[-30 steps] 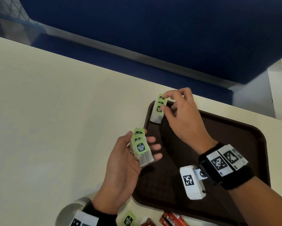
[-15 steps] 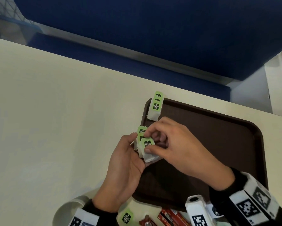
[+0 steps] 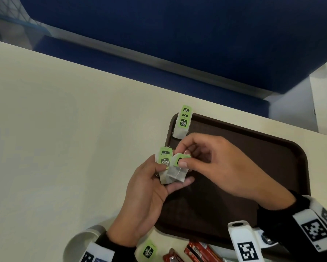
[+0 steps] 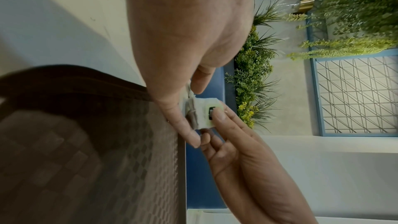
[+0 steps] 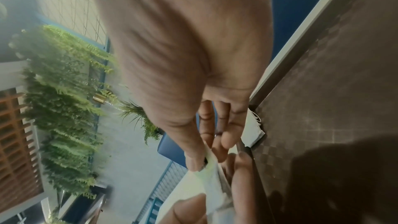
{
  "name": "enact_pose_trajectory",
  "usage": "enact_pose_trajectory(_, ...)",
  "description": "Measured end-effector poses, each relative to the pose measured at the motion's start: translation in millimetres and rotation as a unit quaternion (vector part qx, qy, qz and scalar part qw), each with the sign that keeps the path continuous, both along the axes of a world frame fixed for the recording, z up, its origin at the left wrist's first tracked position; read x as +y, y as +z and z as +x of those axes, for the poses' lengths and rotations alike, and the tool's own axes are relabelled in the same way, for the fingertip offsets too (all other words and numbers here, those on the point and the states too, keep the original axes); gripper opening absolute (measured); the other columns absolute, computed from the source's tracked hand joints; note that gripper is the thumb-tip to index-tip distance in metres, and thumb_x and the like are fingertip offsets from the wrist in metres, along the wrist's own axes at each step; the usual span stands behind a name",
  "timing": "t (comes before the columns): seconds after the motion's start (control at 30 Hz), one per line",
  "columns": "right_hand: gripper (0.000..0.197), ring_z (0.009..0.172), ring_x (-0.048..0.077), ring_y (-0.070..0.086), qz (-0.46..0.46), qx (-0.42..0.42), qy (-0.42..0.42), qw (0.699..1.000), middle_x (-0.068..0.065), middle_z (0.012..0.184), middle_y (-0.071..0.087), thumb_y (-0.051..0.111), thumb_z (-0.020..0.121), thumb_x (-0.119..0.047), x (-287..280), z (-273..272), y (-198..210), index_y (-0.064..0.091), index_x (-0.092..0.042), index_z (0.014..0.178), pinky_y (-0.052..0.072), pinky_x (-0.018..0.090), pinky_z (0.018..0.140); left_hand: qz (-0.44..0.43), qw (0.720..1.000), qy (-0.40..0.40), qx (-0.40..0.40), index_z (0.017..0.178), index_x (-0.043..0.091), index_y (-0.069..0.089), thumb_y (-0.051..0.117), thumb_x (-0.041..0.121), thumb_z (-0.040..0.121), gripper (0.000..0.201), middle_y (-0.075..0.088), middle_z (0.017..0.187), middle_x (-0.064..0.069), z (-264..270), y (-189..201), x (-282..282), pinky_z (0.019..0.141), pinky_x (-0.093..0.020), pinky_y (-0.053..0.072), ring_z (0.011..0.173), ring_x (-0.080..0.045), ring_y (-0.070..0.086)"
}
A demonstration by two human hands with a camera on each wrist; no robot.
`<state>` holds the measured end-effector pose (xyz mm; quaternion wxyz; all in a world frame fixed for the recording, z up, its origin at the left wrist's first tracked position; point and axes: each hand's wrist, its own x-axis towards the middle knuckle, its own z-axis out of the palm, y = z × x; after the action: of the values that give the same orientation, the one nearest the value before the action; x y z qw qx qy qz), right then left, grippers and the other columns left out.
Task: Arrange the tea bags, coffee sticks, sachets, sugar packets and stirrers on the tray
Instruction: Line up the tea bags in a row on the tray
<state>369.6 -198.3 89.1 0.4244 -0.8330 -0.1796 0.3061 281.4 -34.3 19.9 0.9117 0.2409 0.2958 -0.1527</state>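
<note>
The right hand [image 3: 223, 165] pinches one tea bag [image 3: 178, 170] between thumb and forefinger, the thumb pressed on its green tag. The left hand [image 3: 147, 195] grips a small stack of tea bags [image 3: 164, 163] against its fingers, thumb curled over the top one. Both hands meet just above the near-left edge of the tray [image 3: 262, 167], with the pinched bag overlapping the held stack.

Step in hand, by judgement: drawing a single bag off the stack for placement. The next move calls for freeing that bag cleanly, its string included, without dragging a second bag along, then carrying it to the tray's far-left corner.

A placed group of tea bags [image 3: 183, 123] already lies in that corner, overlapping the rim. Its long axis runs from the rim toward the tray centre, tags at the far end and paper pouches at the near end. The pinched bag is tilted, tag up and away, pouch hanging toward the left palm; the stack in the left hand points tags away as well.

Outward on the table [image 3: 64, 129], at the near edge: one loose tea bag [image 3: 148, 250] and red coffee sticks [image 3: 200, 252], both off the tray. The rest of the tray floor shows nothing placed.
</note>
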Motion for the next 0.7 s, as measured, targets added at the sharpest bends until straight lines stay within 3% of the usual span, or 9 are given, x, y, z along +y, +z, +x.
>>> enact_pose_trajectory(0.13, 0.009, 0.104, 0.011, 0.074, 0.040, 0.010, -0.011, 0.999, -0.009, 0.108, 0.077, 0.073, 0.099, -0.020, -4, 8, 7, 0.073, -0.023, 0.108, 0.058, 0.027, 0.093, 0.026, 0.999, 0.013, 0.015, 0.136, -0.005, 0.062, 0.039, 0.002, 0.106, 0.038, 0.073, 0.126, -0.030, 0, 2, 1, 0.088, -0.050, 0.067, 0.117, -0.046, 0.073)
enact_pose_trajectory(0.3, 0.010, 0.104, 0.001, 0.068, -0.013, -0.113, -0.070, 0.991, -0.019, 0.106, 0.073, 0.070, 0.101, -0.024, -6, 17, -13, 0.069, -0.031, 0.109, 0.051, 0.013, 0.084, 0.045, 0.998, 0.036, 0.034, 0.132, -0.005, 0.064, 0.038, 0.000, 0.106, 0.038, 0.075, 0.117, -0.032, 0, 4, 4, 0.081, -0.047, 0.068, 0.108, -0.044, 0.077)
enact_pose_trajectory(0.5, 0.010, 0.099, -0.002, 0.064, -0.062, -0.141, -0.061, 0.986, -0.019, 0.105, 0.069, 0.070, 0.101, -0.022, 7, 27, -58, 0.068, -0.030, 0.107, 0.047, 0.011, 0.080, 0.064, 0.997, 0.033, 0.034, 0.131, -0.004, 0.066, 0.037, 0.000, 0.106, 0.038, 0.076, 0.115, -0.031, -2, 4, 6, 0.084, -0.050, 0.068, 0.107, -0.042, 0.078)
enact_pose_trajectory(0.7, 0.009, 0.092, 0.002, 0.062, -0.065, -0.175, -0.097, 0.978, -0.017, 0.101, 0.067, 0.070, 0.101, -0.023, 16, 38, -76, 0.068, -0.029, 0.108, 0.046, 0.012, 0.077, 0.061, 0.997, 0.037, 0.038, 0.131, -0.006, 0.066, 0.036, -0.002, 0.105, 0.039, 0.076, 0.115, -0.032, -4, 0, 8, 0.086, -0.053, 0.067, 0.109, -0.045, 0.077)
